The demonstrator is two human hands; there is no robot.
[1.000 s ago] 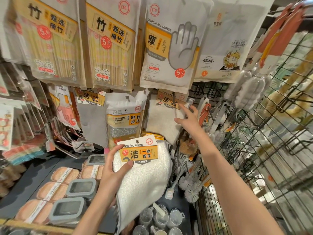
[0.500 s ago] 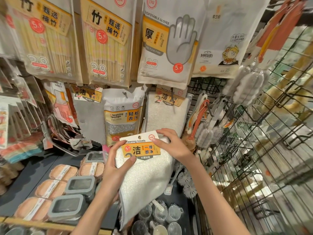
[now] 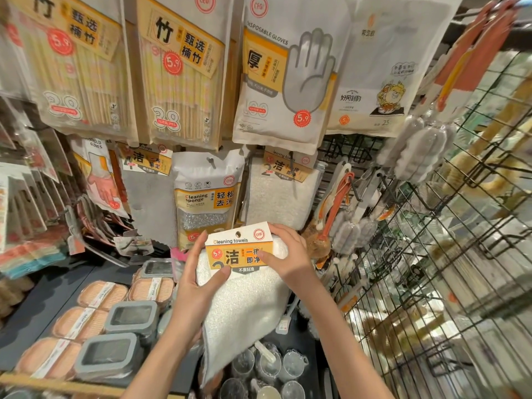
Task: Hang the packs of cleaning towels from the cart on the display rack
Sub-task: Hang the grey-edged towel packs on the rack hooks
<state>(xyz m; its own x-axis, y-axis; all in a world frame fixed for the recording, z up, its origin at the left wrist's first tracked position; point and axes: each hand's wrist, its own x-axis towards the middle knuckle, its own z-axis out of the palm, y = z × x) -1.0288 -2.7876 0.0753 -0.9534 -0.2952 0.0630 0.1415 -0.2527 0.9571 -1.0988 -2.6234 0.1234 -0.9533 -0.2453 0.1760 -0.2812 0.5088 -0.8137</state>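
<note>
Below the hung towels [image 3: 280,194], both hands (left hand [image 3: 198,279], right hand [image 3: 290,254]) grip the towel pack [image 3: 244,298].

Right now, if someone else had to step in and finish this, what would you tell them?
Left hand: grips the pack of cleaning towels by the left of its card header, thumb on the front.
Right hand: pinches the header's right side.
The pack is held up in front of the display rack, its hang hole free, just below the matching hung pack of cleaning towels.
Done: pack picked up and squared.
Left: slip the hole onto that hook.
</note>
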